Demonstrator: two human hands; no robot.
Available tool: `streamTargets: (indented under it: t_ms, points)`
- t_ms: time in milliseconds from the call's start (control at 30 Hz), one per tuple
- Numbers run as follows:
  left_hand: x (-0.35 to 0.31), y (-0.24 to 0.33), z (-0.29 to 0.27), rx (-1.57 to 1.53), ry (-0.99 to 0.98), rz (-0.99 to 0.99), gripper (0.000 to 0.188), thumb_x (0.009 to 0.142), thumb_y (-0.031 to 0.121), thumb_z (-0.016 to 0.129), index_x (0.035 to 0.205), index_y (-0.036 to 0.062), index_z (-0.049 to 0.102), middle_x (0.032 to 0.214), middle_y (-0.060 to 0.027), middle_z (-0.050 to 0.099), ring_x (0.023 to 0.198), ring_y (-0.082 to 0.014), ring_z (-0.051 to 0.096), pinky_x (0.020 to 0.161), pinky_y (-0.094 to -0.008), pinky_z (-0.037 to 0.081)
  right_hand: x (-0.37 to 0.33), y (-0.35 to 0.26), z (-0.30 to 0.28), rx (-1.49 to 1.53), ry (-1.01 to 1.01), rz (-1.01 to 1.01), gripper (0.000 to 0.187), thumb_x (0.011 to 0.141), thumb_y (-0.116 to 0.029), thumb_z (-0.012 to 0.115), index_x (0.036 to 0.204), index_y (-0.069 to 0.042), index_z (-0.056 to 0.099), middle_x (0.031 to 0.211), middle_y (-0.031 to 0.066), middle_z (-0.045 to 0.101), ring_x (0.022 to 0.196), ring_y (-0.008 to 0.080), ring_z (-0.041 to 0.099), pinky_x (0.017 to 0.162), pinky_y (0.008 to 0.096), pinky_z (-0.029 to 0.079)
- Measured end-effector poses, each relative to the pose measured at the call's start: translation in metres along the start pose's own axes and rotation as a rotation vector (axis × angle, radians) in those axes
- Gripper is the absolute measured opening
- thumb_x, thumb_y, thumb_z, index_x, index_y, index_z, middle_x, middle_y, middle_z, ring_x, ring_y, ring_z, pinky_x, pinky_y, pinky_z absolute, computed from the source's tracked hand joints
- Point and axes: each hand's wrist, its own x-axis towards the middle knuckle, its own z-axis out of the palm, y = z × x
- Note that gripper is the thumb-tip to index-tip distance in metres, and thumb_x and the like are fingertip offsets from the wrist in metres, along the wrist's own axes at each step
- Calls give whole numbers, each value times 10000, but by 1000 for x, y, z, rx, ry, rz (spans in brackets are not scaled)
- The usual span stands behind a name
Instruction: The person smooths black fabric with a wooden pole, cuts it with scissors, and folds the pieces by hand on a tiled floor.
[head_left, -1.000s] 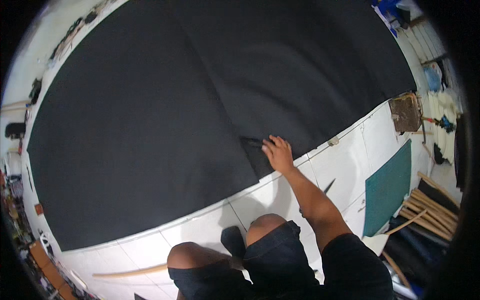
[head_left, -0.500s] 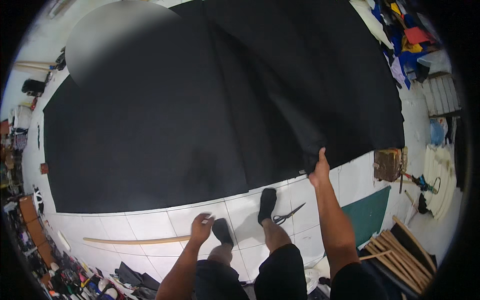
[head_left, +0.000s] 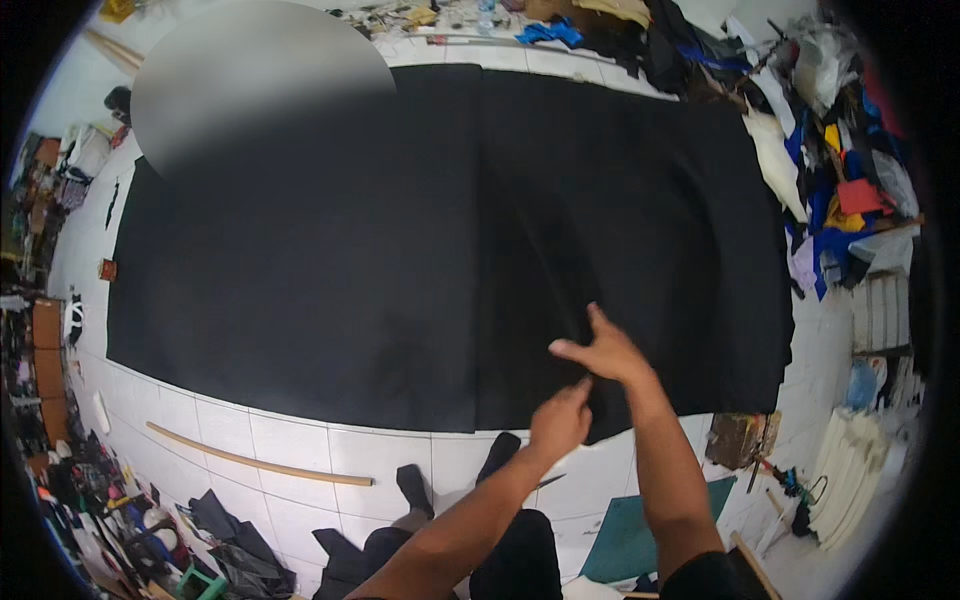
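Note:
A wide sheet of black cloth point(head_left: 300, 270) lies over the floor, with a seam or overlapping edge running down its middle. My right hand point(head_left: 610, 352) rests on its right part, thumb and forefinger spread apart, with nothing seen between them. Just below and to the left, my left hand point(head_left: 562, 418) is at the cloth's near part with its fingers closed together. Whether it pinches the cloth or something small is hidden. Soft folds run up the cloth from my hands. Past my left forearm shows a scissors blade point(head_left: 550, 481), the rest covered.
A long wooden strip point(head_left: 260, 463) lies on the white tiles at the near left. At right are a worn block point(head_left: 738, 440) by the cloth's corner and a green board point(head_left: 655, 530). Heaped fabric scraps point(head_left: 850, 210) fill the far right; clutter lines the left.
My right hand has let go of the bunched cloth edge and opened on the cloth. The left hand has moved right and up beside it. The raised fold has flattened; the view has shifted.

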Motion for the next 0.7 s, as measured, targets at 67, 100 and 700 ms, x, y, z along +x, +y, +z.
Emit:
streamTargets:
  t_ms: [67, 100, 700]
  points:
    - [-13, 16, -6, -19, -56, 74, 562, 954, 265, 632, 1449, 45, 481, 1256, -260, 636, 1095, -427, 642, 938, -473, 525, 42, 2, 14, -443, -153, 68, 576, 887, -368, 686, 1290, 34, 598, 1258, 287, 638, 1210, 446, 601, 1042, 483, 477]
    - [-20, 25, -8, -98, -56, 122, 566, 952, 268, 640, 1452, 53, 484, 1258, -260, 636, 1093, -415, 648, 938, -469, 528, 72, 48, 16, -298, 61, 181, 536, 898, -340, 670, 1266, 45, 609, 1226, 294, 650, 1188, 441, 614, 1027, 471, 483]
    - [-812, -481, -383, 294, 523, -839, 300, 1008, 308, 565, 1050, 45, 701, 1025, -178, 691, 885, -300, 662, 759, -411, 559, -63, -49, -60, -408, 972, 405, 306, 932, -212, 509, 908, 23, 704, 973, 245, 720, 937, 408, 706, 800, 505, 545]
